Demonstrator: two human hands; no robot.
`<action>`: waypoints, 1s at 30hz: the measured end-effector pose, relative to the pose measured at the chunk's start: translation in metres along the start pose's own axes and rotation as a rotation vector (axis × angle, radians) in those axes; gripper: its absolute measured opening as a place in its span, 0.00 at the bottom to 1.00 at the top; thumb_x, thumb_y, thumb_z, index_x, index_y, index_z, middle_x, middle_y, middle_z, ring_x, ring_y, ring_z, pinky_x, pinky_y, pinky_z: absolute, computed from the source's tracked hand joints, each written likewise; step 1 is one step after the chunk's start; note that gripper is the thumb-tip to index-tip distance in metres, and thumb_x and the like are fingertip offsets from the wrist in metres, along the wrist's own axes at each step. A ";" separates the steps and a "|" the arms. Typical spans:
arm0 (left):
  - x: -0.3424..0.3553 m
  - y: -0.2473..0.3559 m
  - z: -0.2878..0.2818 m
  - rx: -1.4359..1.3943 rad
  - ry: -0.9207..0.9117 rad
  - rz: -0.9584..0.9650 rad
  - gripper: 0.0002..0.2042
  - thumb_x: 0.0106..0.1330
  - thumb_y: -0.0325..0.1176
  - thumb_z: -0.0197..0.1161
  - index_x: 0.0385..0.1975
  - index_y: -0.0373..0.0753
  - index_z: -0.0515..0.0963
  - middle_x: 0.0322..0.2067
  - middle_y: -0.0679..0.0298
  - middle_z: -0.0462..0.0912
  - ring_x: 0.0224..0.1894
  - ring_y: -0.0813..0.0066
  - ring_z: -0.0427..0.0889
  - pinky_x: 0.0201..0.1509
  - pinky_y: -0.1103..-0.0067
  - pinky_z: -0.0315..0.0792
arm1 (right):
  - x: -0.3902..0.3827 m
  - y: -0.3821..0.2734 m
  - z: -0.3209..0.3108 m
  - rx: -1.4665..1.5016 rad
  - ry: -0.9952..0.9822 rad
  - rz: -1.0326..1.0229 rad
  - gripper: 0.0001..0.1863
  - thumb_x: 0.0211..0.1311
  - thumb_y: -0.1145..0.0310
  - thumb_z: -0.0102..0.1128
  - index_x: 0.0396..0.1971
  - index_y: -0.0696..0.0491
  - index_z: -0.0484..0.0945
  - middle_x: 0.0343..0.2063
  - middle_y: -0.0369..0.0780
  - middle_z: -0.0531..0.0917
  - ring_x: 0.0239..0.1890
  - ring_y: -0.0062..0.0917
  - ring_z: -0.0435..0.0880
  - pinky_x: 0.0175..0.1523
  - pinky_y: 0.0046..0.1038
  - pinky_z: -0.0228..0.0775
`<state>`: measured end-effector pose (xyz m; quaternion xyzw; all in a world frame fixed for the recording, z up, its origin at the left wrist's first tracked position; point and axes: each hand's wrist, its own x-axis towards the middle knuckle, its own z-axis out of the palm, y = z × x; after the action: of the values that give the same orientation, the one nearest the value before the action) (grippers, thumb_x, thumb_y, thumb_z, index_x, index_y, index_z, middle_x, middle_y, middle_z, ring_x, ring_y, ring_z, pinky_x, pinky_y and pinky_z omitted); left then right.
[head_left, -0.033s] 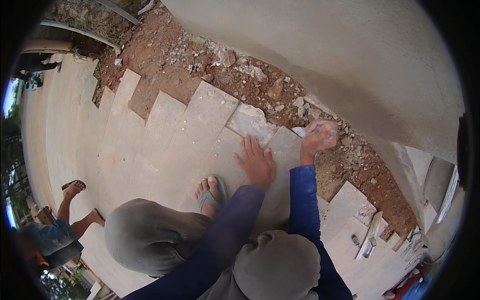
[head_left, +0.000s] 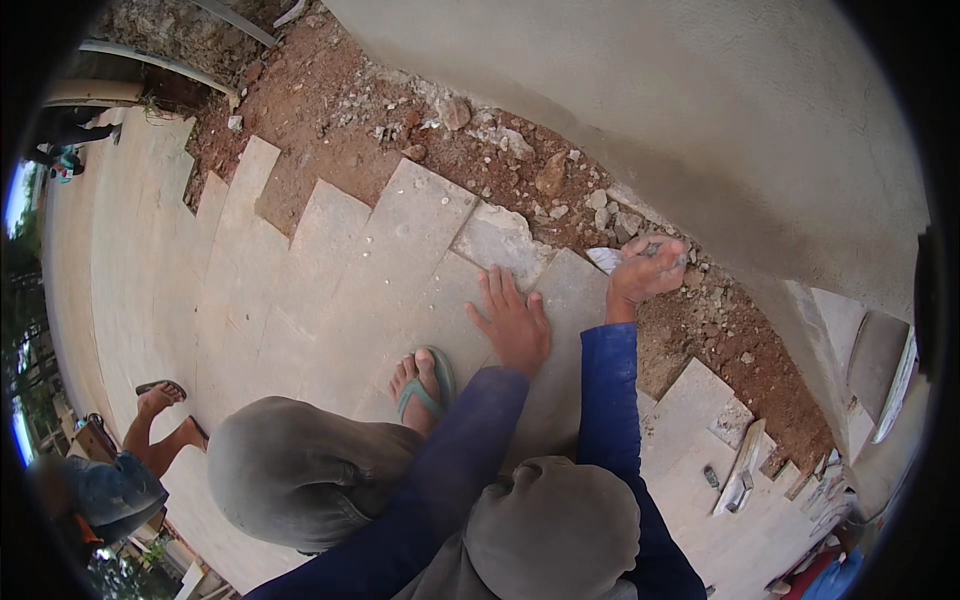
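My left hand (head_left: 515, 325) lies with fingers spread on the pale paving tiles (head_left: 400, 290), just below a tile with a rough, broken grey-white surface (head_left: 500, 240). My right hand (head_left: 640, 280) is closed round a grey lump (head_left: 668, 254), apparently stone, at the edge of the rubble beside the wall. A small white piece (head_left: 603, 258) lies just left of that hand. Both forearms are in blue sleeves, above my grey-clad knees.
A grey wall (head_left: 640, 80) borders the strip of red soil and stones (head_left: 330, 90). A long tool (head_left: 740, 470) lies on tiles at right. Another person's legs (head_left: 150, 420) are at left. Other people (head_left: 830, 575) show at lower right and upper left.
My right hand with the grey lump has shifted slightly rightward. My left hand stays in place.
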<state>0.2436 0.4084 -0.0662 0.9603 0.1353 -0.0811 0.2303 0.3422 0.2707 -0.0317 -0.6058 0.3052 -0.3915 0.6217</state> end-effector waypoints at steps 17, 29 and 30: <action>0.003 0.005 0.007 -0.009 0.052 0.019 0.28 0.71 0.41 0.49 0.68 0.34 0.58 0.72 0.56 0.54 0.77 0.57 0.42 0.73 0.45 0.30 | -0.007 -0.024 -0.025 -0.031 -0.474 -0.333 0.22 0.65 0.52 0.59 0.25 0.59 0.75 0.17 0.41 0.75 0.21 0.26 0.76 0.29 0.27 0.69; -0.003 0.008 0.010 -0.001 0.079 0.029 0.28 0.71 0.40 0.49 0.68 0.35 0.57 0.72 0.56 0.55 0.77 0.57 0.43 0.73 0.46 0.30 | -0.077 -0.076 -0.139 -0.447 -0.405 0.401 0.10 0.59 0.71 0.60 0.39 0.58 0.77 0.37 0.46 0.81 0.41 0.38 0.81 0.49 0.34 0.71; -0.005 0.010 0.011 -0.010 0.076 0.035 0.28 0.71 0.40 0.48 0.68 0.35 0.57 0.72 0.56 0.55 0.77 0.57 0.43 0.73 0.46 0.30 | -0.086 -0.078 -0.152 -0.274 -0.380 0.763 0.11 0.58 0.74 0.60 0.41 0.58 0.77 0.37 0.47 0.81 0.44 0.40 0.81 0.53 0.36 0.70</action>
<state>0.2411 0.3939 -0.0704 0.9637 0.1276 -0.0401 0.2309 0.1598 0.2690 0.0259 -0.5879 0.4363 0.0283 0.6806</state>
